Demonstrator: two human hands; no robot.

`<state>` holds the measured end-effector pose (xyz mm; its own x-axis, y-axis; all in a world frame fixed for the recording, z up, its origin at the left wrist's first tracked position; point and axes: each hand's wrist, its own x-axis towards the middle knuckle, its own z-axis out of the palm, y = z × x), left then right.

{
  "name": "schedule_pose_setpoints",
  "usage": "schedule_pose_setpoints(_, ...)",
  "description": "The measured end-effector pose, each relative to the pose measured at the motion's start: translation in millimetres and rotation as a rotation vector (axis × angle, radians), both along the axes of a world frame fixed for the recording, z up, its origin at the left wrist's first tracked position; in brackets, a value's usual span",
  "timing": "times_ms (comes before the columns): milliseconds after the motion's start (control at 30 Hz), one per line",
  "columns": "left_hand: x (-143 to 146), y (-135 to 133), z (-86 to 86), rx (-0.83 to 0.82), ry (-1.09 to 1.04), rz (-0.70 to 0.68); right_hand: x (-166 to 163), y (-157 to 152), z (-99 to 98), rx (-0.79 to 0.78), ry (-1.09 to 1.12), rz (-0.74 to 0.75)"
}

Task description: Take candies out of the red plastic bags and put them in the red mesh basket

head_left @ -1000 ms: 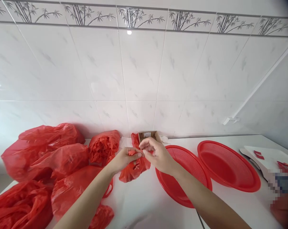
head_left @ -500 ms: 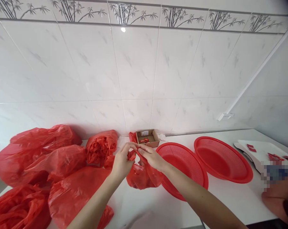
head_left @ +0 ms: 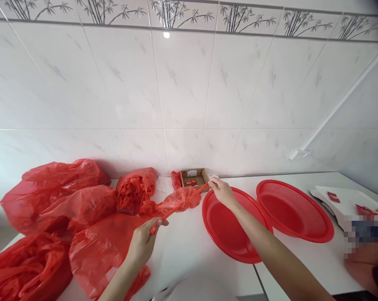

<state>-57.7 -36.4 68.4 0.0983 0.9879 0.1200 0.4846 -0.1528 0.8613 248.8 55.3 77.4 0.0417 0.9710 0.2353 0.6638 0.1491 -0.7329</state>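
Note:
A small red plastic bag is stretched between my two hands above the white table, its body bunched in the middle. My left hand, lower and nearer to me, is closed on one twisted end of it. My right hand pinches the opposite end, which is pulled thin and taut, over the rim of the nearer red mesh basket. Just behind the bag stands a shallow cardboard box with small red packets inside. What the bag contains cannot be made out.
Several large red plastic bags crowd the left side. A second red basket stands to the right. Farther right is a white tray with red packets, beside another person's arm. A tiled wall closes off the back.
My hands, close together before, have moved apart, the left toward me and the right outward. The bag, hanging below them earlier, is now drawn out between them.

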Motion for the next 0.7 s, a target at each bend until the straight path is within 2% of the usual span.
schedule_pose_setpoints(67,0,-5,-3.5,-0.039,-0.034,0.016,3,5,-10.4,-0.012,-0.003,0.009)
schedule_pose_setpoints(167,5,-6,-4.0,-0.077,-0.121,0.01,0,6,-15.1,-0.004,0.07,0.014)
schedule_pose_setpoints(300,13,-8,-7.6,-0.083,-0.198,0.022,-7,-2,-5.0,-0.032,0.285,0.021)
schedule_pose_setpoints(400,18,-19,-12.8,-0.041,-0.25,0.038,-23,-24,11.1,-0.062,0.472,0.063)
schedule_pose_setpoints(467,22,-32,-14.0,-0.036,-0.263,0.002,-42,-47,23.8,-0.084,0.505,0.16)
schedule_pose_setpoints(567,30,-53,-10.8,-0.06,-0.266,-0.116,-76,-86,40.2,-0.173,0.462,0.429)
schedule_pose_setpoints(633,33,-65,-8.3,-0.087,-0.279,-0.18,-94,-105,46.0,-0.265,0.456,0.602)
schedule_pose_setpoints(700,32,-73,-9.2,-0.127,-0.302,-0.194,-108,-114,46.1,-0.323,0.456,0.688)
